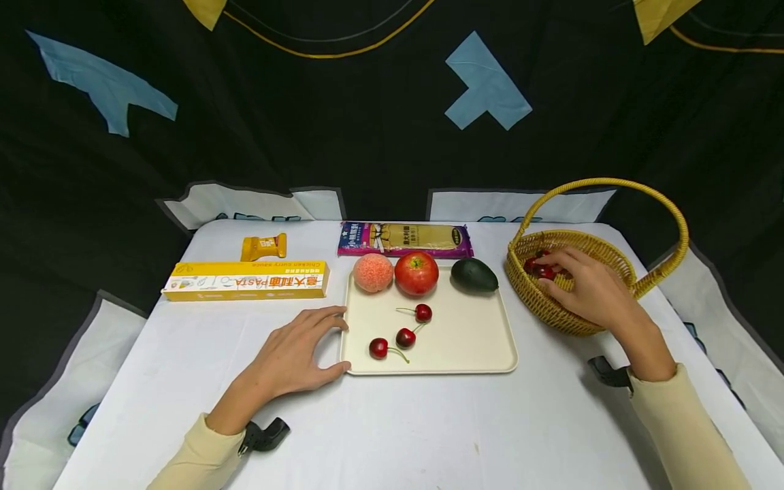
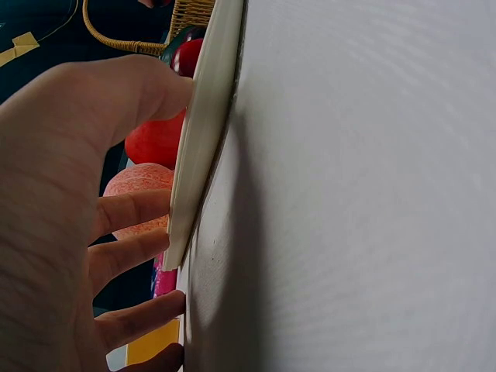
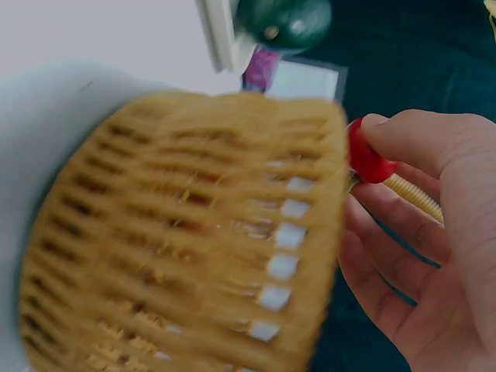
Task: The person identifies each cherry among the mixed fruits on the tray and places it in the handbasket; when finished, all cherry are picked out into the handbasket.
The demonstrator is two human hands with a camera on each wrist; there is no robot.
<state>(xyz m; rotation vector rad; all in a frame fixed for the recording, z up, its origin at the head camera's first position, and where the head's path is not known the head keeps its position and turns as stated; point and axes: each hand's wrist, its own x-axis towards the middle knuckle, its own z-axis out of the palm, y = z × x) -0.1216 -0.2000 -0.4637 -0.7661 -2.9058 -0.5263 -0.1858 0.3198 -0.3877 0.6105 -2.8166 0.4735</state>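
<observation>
My left hand (image 1: 333,344) rests on the white table, thumb and straight fingers (image 2: 132,209) touching the left edge of a cream tray (image 1: 471,333). The tray edge (image 2: 205,116) fills the left wrist view. Three cherries (image 1: 405,337) lie on the tray, with a peach (image 1: 373,272), a red apple (image 1: 416,273) and an avocado (image 1: 474,275) along its far side. My right hand (image 1: 554,269) reaches into a wicker basket (image 1: 569,320) and pinches a red cherry (image 3: 366,159) between thumb and fingers (image 3: 403,232). More cherries (image 1: 531,264) lie inside.
A yellow pasta box (image 1: 245,280) and a small orange packet (image 1: 263,246) lie at the left back. A purple noodle pack (image 1: 404,238) sits behind the tray. The basket's tall handle (image 1: 612,182) arches over my right hand. Black cloth hangs behind the table.
</observation>
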